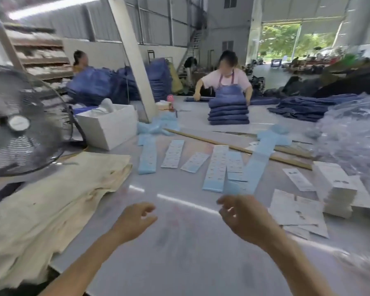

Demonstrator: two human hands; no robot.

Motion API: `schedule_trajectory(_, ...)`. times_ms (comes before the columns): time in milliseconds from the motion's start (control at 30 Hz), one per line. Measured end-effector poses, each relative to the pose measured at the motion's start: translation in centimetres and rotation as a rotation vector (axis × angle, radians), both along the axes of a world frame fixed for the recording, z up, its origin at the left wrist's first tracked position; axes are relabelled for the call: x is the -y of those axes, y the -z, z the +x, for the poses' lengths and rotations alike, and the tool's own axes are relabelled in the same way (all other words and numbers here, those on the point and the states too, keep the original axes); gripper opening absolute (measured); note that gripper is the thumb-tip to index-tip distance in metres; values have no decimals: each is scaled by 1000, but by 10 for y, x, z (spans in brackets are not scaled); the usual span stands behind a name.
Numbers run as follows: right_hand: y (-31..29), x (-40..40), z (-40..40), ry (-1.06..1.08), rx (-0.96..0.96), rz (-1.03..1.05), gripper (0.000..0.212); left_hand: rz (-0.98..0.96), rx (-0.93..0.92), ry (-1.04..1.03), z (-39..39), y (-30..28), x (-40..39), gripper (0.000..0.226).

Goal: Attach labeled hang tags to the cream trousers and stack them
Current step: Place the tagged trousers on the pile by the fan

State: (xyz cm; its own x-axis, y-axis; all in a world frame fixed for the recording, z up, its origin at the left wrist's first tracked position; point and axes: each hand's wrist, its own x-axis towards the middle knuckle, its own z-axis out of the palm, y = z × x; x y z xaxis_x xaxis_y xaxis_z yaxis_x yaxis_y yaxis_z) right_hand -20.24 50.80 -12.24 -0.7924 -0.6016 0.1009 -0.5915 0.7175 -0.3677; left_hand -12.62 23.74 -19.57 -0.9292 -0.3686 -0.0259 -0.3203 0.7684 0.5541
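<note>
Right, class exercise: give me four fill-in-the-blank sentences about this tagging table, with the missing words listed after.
1. The cream trousers lie to the ____ of the left hand.
2. The right hand holds a light ____ strip.
3. The folded jeans stack is coloured ____.
4. The white hang tags sit on the table's ____ side.

Missing words: left; blue; blue; right
</note>
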Motion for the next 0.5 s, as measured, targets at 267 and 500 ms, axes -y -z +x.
schedule_trajectory(267,46,275,-12,-476,157,109,29,-283,-15,-674,110,-5,236,35)
schedule_trajectory(500,76,462,-73,-409,233,106,38,-439,584,-364,78,37,305,103)
